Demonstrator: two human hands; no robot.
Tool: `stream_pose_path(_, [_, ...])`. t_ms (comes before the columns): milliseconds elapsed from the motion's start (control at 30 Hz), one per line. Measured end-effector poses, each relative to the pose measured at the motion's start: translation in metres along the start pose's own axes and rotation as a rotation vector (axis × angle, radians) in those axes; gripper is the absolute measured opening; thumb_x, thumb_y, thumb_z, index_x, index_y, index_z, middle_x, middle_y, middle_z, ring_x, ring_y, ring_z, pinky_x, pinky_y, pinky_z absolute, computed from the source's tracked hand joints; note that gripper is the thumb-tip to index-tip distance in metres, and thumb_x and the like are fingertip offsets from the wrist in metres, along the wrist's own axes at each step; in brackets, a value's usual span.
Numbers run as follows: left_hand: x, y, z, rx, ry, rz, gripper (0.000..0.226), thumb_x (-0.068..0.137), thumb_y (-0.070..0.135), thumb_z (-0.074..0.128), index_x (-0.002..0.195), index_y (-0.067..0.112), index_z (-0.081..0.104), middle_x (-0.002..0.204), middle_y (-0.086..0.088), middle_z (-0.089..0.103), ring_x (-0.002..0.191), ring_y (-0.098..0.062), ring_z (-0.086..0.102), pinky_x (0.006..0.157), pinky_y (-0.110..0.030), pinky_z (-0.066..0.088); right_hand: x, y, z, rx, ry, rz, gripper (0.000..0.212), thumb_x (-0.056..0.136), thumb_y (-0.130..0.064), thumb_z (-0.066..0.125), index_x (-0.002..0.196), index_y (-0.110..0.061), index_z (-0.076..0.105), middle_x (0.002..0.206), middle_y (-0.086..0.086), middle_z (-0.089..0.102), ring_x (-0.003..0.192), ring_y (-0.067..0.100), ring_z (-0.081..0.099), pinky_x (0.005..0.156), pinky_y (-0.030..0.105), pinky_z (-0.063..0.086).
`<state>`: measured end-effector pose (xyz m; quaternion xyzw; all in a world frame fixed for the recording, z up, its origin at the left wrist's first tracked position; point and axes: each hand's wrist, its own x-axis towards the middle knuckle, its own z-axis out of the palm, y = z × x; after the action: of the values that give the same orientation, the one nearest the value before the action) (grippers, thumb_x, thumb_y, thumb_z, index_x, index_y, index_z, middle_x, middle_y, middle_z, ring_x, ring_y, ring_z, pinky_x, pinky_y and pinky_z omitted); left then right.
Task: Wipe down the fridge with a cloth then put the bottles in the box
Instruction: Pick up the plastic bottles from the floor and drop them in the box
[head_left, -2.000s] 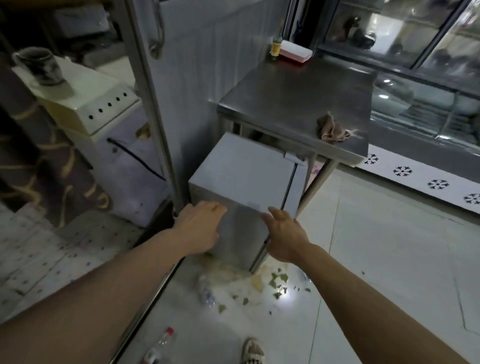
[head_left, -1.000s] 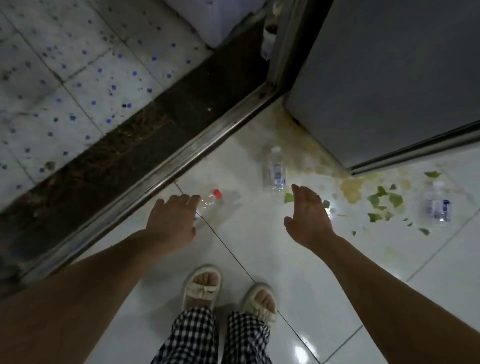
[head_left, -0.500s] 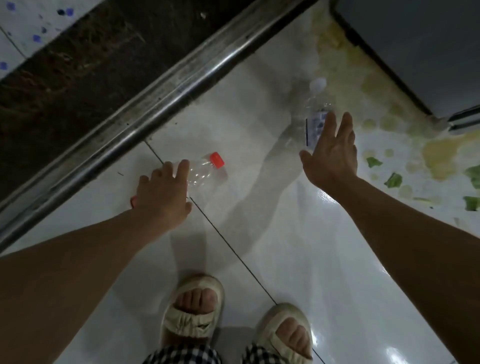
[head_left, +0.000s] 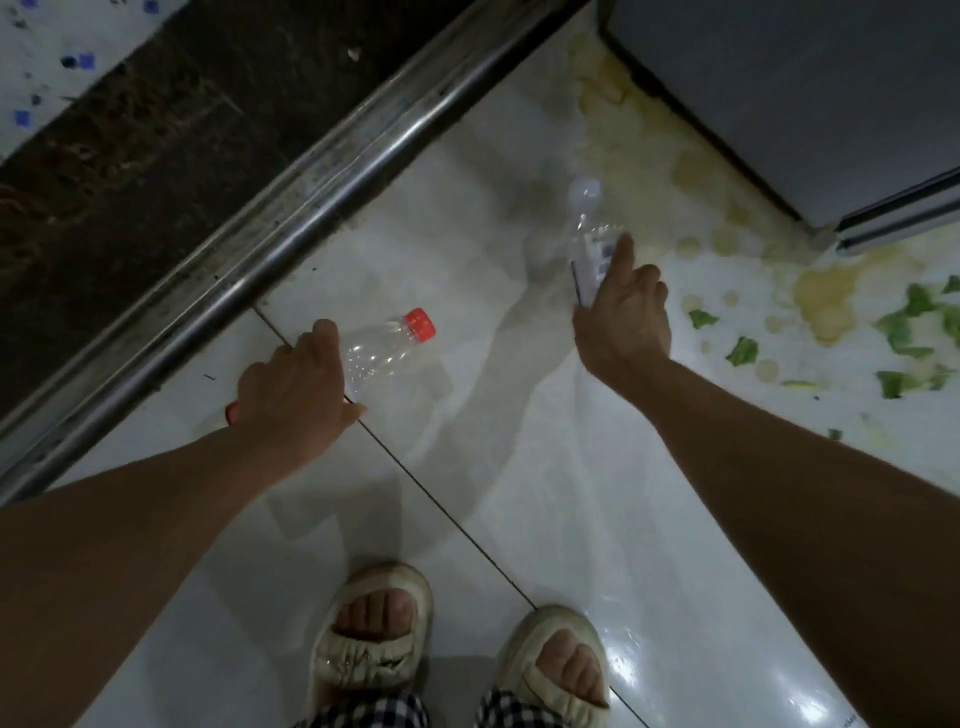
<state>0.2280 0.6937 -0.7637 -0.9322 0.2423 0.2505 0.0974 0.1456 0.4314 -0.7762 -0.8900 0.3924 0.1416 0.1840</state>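
Two clear plastic bottles lie on the white tiled floor. My left hand (head_left: 293, 387) grips the lower body of the red-capped bottle (head_left: 387, 345); its cap points up and to the right. My right hand (head_left: 626, 319) holds the white-capped bottle (head_left: 587, 228) by its labelled middle, thumb on the left and index finger along the right side. The label is partly hidden by that hand. The grey fridge (head_left: 779, 83) stands at the top right, its lower corner on the floor. No cloth and no box are in view.
A steel door rail (head_left: 311, 182) runs diagonally from lower left to upper right, with a dark strip beyond it. Yellowish stains (head_left: 826, 301) and green leaf scraps (head_left: 904, 332) lie on the floor at the right. My sandalled feet (head_left: 374, 639) stand at the bottom.
My view dropped from the fridge to the floor. Both hands came down onto the bottles; since half a second ago the fingers of each hand have curled round its bottle.
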Motion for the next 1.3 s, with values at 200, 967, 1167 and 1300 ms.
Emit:
stream_pose_path(200, [-0.042, 0.033, -0.092, -0.157, 0.059, 0.029, 0.075, 0.072, 0.04, 0.076, 0.121, 0.007, 0.03, 0.113, -0.015, 0.057, 0.095, -0.033, 0.062, 0.072, -0.043, 0.05, -0.071, 0.008, -0.074, -0.044, -0.128, -0.01, 0.081, 0.091, -0.031, 0.057, 0.15, -0.014, 0.003, 0.136, 0.021, 0.036, 0.123, 0.033, 0.041, 0.095, 0.041, 0.042])
stream_pose_path(967, [-0.235, 0.324, -0.374, 0.032, -0.034, 0.535, 0.07, 0.075, 0.056, 0.065, 0.119, 0.014, 0.03, 0.112, -0.004, 0.061, 0.101, -0.024, 0.058, 0.069, -0.031, 0.041, -0.283, 0.215, -0.406, 0.133, 0.003, 0.437, 0.075, 0.09, -0.029, 0.057, 0.146, -0.021, 0.008, 0.13, 0.012, 0.04, 0.115, 0.029, 0.044, 0.084, 0.037, 0.044])
stream_pose_path(1167, [-0.278, 0.459, -0.373, 0.081, 0.007, 0.541, 0.075, 0.075, 0.059, 0.063, 0.125, 0.013, 0.032, 0.117, -0.008, 0.06, 0.108, -0.027, 0.056, 0.076, -0.034, 0.045, -0.294, 0.353, -0.448, 0.109, -0.018, 0.452, 0.078, 0.088, -0.024, 0.059, 0.147, -0.019, 0.008, 0.127, 0.012, 0.041, 0.113, 0.027, 0.044, 0.083, 0.033, 0.042])
stream_pose_path(1300, [-0.297, 0.555, -0.371, 0.008, 0.031, 0.532, 0.073, 0.074, 0.057, 0.064, 0.123, 0.012, 0.033, 0.11, -0.009, 0.061, 0.103, -0.029, 0.056, 0.071, -0.034, 0.043, -0.289, 0.44, -0.476, 0.106, -0.013, 0.44, 0.079, 0.087, -0.023, 0.059, 0.147, -0.018, 0.008, 0.127, 0.013, 0.04, 0.115, 0.029, 0.043, 0.085, 0.034, 0.042])
